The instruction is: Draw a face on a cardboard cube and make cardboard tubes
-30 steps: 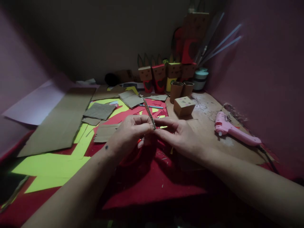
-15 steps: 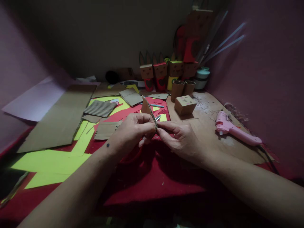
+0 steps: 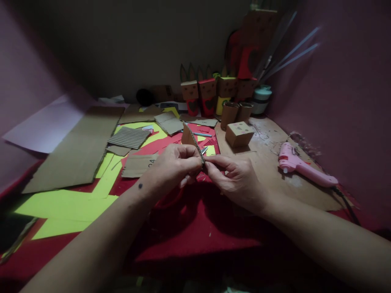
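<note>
Over the red cloth (image 3: 210,232), both hands (image 3: 180,165) (image 3: 240,177) pinch a cardboard piece (image 3: 188,137) between them.

left grip (image 3: 179,165) and right grip (image 3: 241,179) both pinching corrugated cardboard piece (image 3: 188,137), tilted on edge; pink glue gun (image 3: 307,169) at right on brown board (image 3: 262,173), face-marked cardboard box (image 3: 238,138) near two cardboard tubes (image 3: 229,116)

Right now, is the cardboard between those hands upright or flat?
Upright, though leaning: the cardboard slants up from the left fingers, edge showing.
</note>
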A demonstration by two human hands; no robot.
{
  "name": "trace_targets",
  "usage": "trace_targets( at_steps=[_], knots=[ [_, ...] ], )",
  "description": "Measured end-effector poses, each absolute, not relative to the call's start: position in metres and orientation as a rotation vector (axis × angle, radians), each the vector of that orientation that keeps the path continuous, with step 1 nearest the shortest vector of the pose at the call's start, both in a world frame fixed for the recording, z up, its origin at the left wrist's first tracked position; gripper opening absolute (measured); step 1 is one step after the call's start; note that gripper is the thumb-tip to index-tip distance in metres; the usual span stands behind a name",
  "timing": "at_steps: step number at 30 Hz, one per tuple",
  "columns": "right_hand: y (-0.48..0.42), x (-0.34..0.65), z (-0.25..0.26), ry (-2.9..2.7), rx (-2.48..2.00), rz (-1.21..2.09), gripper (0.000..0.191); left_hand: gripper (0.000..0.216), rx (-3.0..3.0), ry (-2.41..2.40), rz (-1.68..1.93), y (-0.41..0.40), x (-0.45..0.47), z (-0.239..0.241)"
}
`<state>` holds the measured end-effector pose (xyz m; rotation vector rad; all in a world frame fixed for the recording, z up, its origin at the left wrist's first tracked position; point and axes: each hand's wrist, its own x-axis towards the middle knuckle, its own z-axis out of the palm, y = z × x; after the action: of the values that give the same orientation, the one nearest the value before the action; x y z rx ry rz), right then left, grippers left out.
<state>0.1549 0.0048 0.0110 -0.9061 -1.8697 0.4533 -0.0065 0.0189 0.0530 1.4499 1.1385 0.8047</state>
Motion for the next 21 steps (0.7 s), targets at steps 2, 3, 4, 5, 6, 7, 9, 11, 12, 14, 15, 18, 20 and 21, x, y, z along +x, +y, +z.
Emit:
trace_targets(
  at_steps=[2,3,4,5,6,7,9,11,12,14,15,18,20,21],
  knots=[
    [0.004,0.155,0.012,-1.845,-0.927,0.435,0.018,0.013,1.478,1.157,0.801,0.019,-0.005,0.053],
    [0.004,0.155,0.012,-1.837,-0.938,0.432,0.017,0.014,1.499,1.165,0.798,0.019,-0.005,0.053],
    [0.005,0.155,0.012,-1.827,-0.945,0.434,0.017,0.015,1.522,1.173,0.793,0.019,-0.005,0.054],
    [0.005,0.155,0.012,-1.816,-0.950,0.445,0.016,0.016,1.549,1.177,0.790,0.019,-0.005,0.054],
    [0.006,0.155,0.012,-1.806,-0.951,0.467,0.016,0.016,1.581,1.181,0.784,0.019,-0.005,0.055],
    [0.007,0.156,0.011,-1.793,-0.951,0.494,0.015,0.016,1.619,1.188,0.780,0.019,-0.005,0.055],
    [0.009,0.156,0.010,-1.764,-0.968,0.552,0.015,0.013,1.709,1.193,0.764,0.019,-0.007,0.057],
    [0.011,0.157,0.009,-1.741,-0.984,0.589,0.015,0.011,1.802,1.186,0.753,0.019,-0.008,0.057],
    [0.012,0.157,0.009,-1.735,-0.983,0.591,0.015,0.010,1.849,1.185,0.755,0.018,-0.008,0.056],
    [0.012,0.157,0.009,-1.733,-0.957,0.580,0.015,0.011,1.955,1.193,0.796,0.018,-0.007,0.054],
    [0.012,0.156,0.009,-1.732,-0.935,0.572,0.015,0.012,2.019,1.201,0.828,0.017,-0.007,0.053],
    [0.013,0.156,0.008,-1.732,-0.873,0.567,0.014,0.015,2.242,1.209,0.917,0.016,-0.006,0.048],
    [0.014,0.157,0.007,-1.747,-0.837,0.565,0.012,0.016,2.382,1.203,0.950,0.016,-0.007,0.046],
    [0.014,0.157,0.007,-1.759,-0.823,0.558,0.011,0.016,2.443,1.196,0.957,0.016,-0.008,0.045]
  ],
)
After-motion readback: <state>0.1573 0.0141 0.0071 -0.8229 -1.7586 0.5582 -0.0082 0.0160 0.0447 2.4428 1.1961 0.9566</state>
